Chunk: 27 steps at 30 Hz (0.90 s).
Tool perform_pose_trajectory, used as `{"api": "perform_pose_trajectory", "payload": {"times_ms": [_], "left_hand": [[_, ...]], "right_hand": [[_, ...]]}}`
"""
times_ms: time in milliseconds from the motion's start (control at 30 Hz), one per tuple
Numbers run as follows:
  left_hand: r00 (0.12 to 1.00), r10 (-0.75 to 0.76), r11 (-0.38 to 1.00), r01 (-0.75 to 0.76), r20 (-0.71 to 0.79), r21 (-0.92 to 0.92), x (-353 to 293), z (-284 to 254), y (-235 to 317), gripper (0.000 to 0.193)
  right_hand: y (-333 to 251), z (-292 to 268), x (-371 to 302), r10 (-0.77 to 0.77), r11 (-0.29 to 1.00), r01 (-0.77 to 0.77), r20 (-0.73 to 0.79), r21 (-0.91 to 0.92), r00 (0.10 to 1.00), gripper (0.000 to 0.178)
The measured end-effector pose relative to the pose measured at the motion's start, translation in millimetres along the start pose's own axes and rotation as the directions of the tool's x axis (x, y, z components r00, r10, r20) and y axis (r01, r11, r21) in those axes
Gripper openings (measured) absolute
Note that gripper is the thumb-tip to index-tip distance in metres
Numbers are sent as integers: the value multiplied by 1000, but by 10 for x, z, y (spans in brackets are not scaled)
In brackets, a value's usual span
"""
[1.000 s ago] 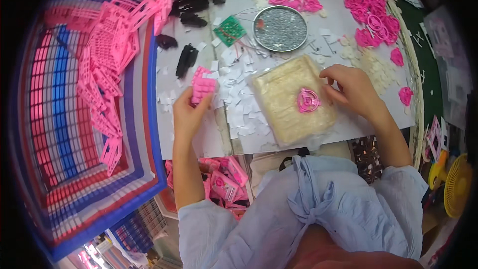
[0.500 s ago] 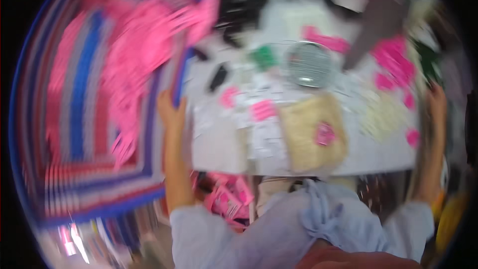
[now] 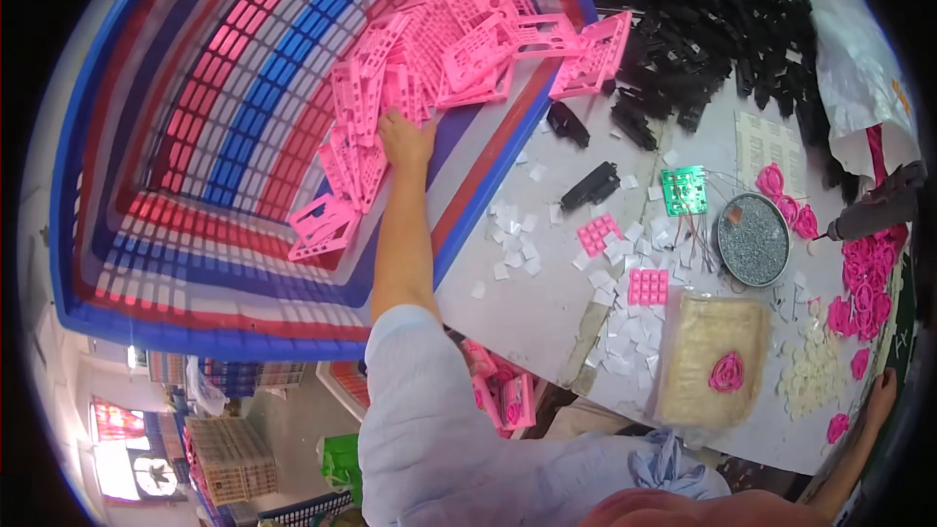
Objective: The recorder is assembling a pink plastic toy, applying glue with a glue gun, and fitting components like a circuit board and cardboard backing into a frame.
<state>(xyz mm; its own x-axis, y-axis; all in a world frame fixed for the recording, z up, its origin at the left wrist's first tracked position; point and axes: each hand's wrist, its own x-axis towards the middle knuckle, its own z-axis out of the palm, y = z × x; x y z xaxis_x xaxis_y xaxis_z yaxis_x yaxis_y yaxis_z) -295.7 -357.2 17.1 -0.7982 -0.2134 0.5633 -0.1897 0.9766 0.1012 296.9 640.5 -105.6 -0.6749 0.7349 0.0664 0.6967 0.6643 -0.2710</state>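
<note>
My left hand (image 3: pixel 405 141) reaches into a large striped plastic basket (image 3: pixel 468 176), its fingers closed on the edge of a pink plastic casing (image 3: pixel 356 102). Around that hand lies a heap of similar pink casings (image 3: pixel 478 29), with grids of small holes and larger cut-outs. One casing (image 3: pixel 592 54) juts over the basket's rim toward the table. At the far right, my right hand (image 3: pixel 881 395) is beside the table's edge; its fingers are mostly hidden, and I see nothing held in it.
On the white table (image 3: pixel 517 332) are black plastic parts (image 3: pixel 683 29), a green circuit board (image 3: pixel 684 190), a round tin of small metal pieces (image 3: pixel 753 240), pink keypads (image 3: pixel 648 286) and a bagged beige stack (image 3: pixel 712 356). An electric screwdriver (image 3: pixel 878 205) hangs at right, near pink coils (image 3: pixel 869 273).
My left hand has gone from the basket's rim to the pink casings inside. The view has swung left, so the basket looks nearer. My right hand sits lower in the picture.
</note>
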Motion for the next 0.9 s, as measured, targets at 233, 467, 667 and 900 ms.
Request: {"api": "perform_pose_trajectory", "payload": {"times_ms": [233, 467, 667, 900], "left_hand": [[753, 648, 728, -567, -116, 386, 540, 576, -776, 59], [870, 415, 902, -355, 265, -246, -1067, -226, 168, 66], [900, 402, 882, -331, 168, -335, -1604, -1311, 424, 59], [566, 560, 828, -405, 605, -388, -3045, -2414, 1082, 55]], "right_hand": [[-914, -114, -39, -204, 960, 203, -16, 195, 979, 38], [-1242, -715, 676, -149, 984, 127, -183, -127, 972, 22], [-1634, -343, 1536, -155, 960, 81, -269, -267, 950, 42], [-1852, -112, 1790, -201, 912, 143, -114, -385, 973, 35]]}}
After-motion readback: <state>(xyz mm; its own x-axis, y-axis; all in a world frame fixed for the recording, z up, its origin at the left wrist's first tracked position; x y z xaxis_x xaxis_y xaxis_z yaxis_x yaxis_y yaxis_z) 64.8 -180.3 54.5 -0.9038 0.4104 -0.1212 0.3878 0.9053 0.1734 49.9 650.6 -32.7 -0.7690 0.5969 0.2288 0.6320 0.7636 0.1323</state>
